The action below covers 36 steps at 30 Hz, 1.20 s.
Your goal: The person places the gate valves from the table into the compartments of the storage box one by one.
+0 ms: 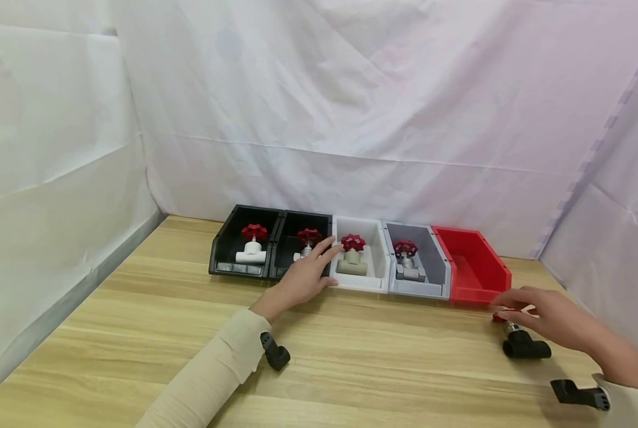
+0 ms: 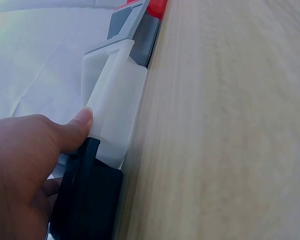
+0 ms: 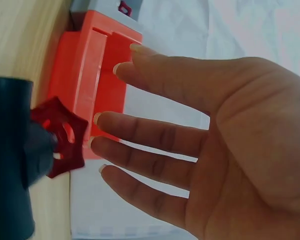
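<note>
My left hand (image 1: 304, 279) rests at the fronts of the second black bin (image 1: 292, 219) and the white bin (image 1: 379, 284), fingers extended over the wall between them. In the left wrist view its thumb lies on the white bin's front lip. On the table at the right stands a black tee-shaped valve (image 1: 526, 346) with a red handwheel (image 3: 76, 157). My right hand (image 1: 562, 318) hovers over that valve, fingers spread and nearly straight. The right wrist view shows the fingertips beside the handwheel, with nothing held. Behind it sits the red bin (image 1: 476, 295), with no valve in it.
The bins stand in a row along the white cloth backdrop (image 1: 351, 119). A white valve (image 1: 251, 255) sits in the first black bin (image 1: 219, 249), a beige valve (image 1: 352, 264) in the white one, a metal valve (image 1: 409, 272) in the grey bin (image 1: 439, 288). Another valve (image 1: 309, 236) is partly hidden by my left hand.
</note>
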Motion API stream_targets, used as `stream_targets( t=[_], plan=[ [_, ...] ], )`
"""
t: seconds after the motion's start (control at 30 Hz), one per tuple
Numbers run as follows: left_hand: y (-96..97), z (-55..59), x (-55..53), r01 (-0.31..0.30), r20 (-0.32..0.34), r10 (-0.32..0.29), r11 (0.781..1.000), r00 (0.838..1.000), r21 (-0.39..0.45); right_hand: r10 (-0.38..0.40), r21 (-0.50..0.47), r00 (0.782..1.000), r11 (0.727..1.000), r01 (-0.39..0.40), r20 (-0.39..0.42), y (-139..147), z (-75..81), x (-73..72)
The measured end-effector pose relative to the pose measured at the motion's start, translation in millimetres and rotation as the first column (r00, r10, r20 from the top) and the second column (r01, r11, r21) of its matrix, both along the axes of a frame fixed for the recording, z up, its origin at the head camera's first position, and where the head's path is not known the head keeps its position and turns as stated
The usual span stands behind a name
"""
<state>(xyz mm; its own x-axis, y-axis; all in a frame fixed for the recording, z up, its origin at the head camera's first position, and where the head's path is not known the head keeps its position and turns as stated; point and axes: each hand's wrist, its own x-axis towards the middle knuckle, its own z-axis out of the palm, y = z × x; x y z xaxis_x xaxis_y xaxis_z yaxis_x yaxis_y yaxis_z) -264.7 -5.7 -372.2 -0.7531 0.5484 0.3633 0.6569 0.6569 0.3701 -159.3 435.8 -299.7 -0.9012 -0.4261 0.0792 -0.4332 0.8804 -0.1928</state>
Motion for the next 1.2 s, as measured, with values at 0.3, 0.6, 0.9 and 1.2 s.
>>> stream_targets(
  t=[0.3,0.6,0.9,1.2],
  plan=[
    [-1.6,-1.5,0.3,-0.004,-0.008,0.004,1.0,1.0,0.004,-0.002,0.008,0.993,1.0,0.001,0.115,18.5,-3.1,7.8],
    [-1.0,-1.7,0.6,0.003,-0.006,-0.003,1.0,1.0,0.002,-0.062,0.034,0.929,0.998,0.054,0.364,32.8,-4.7,5.7],
    [-0.4,-1.4,0.2,0.008,-0.014,-0.008,1.0,1.0,-0.001,-0.01,-0.052,0.889,0.998,0.037,0.459,40.2,-15.7,1.4],
    [-0.2,0.2,0.3,0.002,-0.004,-0.002,1.0,1.0,0.002,0.015,-0.044,0.901,0.999,0.004,0.433,41.5,-21.4,-2.2]
  ],
)
